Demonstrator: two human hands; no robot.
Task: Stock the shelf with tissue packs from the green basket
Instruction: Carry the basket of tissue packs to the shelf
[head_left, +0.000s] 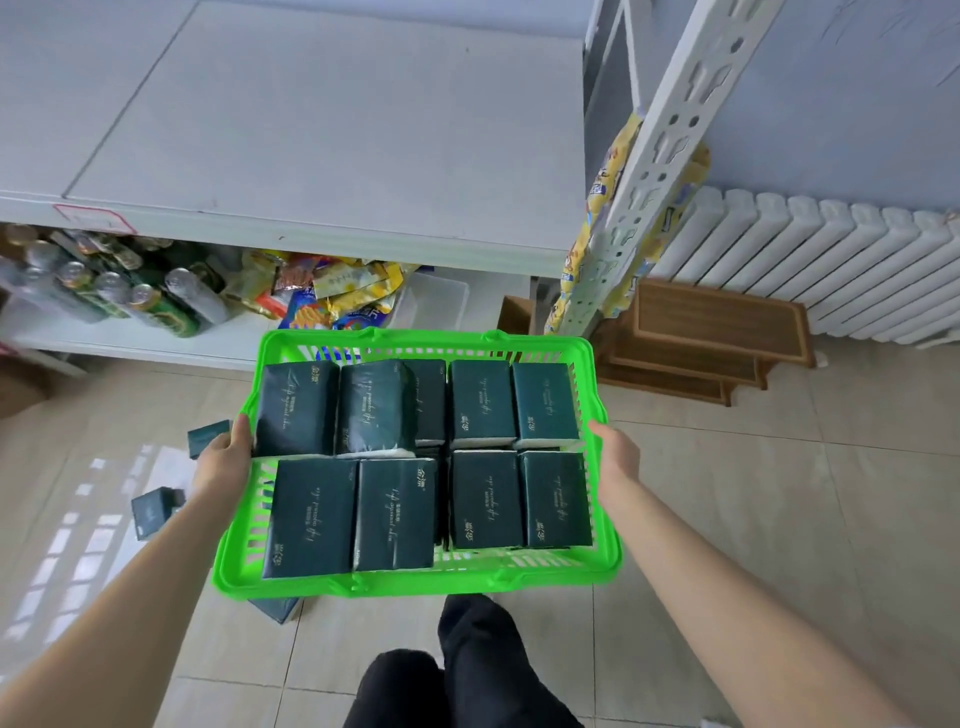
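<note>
I hold a bright green basket in the air in front of me, above the tiled floor. My left hand grips its left rim and my right hand grips its right rim. Several dark green tissue packs with gold lettering lie flat inside in two rows. The white shelf stretches bare just beyond the basket, at about chest height.
Loose tissue packs lie on the floor at the left and under the basket. The lower shelf holds cans and snack bags. A white perforated upright, a radiator and wooden trays stand to the right.
</note>
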